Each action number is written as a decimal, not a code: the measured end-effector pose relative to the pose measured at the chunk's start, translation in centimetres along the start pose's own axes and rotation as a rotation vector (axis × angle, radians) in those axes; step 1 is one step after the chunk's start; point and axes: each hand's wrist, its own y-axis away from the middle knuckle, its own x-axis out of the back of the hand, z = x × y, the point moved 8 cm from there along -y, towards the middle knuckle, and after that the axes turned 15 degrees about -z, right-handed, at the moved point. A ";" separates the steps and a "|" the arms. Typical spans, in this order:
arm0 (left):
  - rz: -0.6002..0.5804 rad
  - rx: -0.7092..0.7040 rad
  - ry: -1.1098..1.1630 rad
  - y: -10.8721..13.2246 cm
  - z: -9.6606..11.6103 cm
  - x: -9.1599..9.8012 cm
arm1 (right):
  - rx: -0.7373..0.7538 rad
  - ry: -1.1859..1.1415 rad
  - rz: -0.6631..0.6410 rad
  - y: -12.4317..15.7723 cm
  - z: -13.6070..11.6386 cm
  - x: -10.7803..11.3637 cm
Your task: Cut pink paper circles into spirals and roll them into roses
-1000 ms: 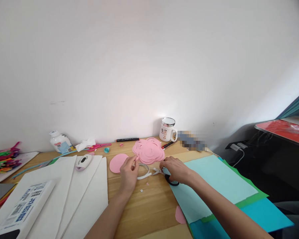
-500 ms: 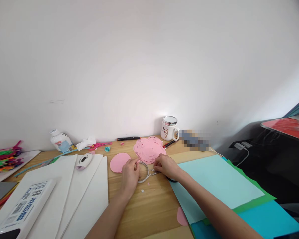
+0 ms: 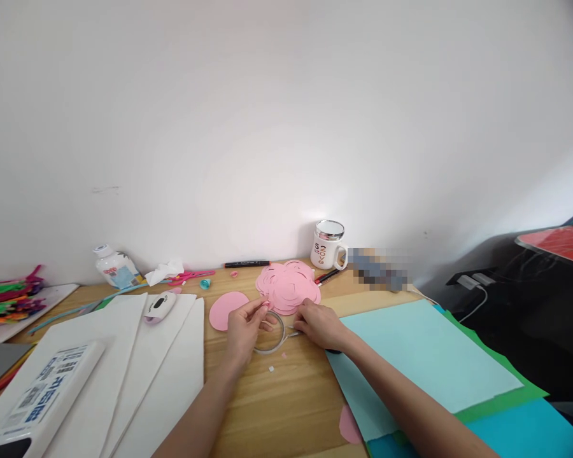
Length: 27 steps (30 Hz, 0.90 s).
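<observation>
My left hand pinches a small pink paper piece between thumb and fingers, beside a roll of white tape on the wooden table. Right of the roll, my right hand has its fingers drawn together over scissors; their blades point left toward the tape and the handles are mostly hidden under the hand. Behind both hands lies a pile of pink paper circles. One more pink circle rests left of the pile.
White sheets with a white box lie at left, light blue sheets at right. A mug, a black marker, pink scissors and a white bottle stand or lie near the wall.
My left hand has shifted slightly left and its fingers have turned a little. The right hand stays near the scissors beside the roll. The view has moved slightly.
</observation>
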 end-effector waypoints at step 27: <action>-0.325 0.031 -0.212 0.1 1.2 -3.2 | 0.483 -0.712 -0.160 -1.3 -0.8 -0.5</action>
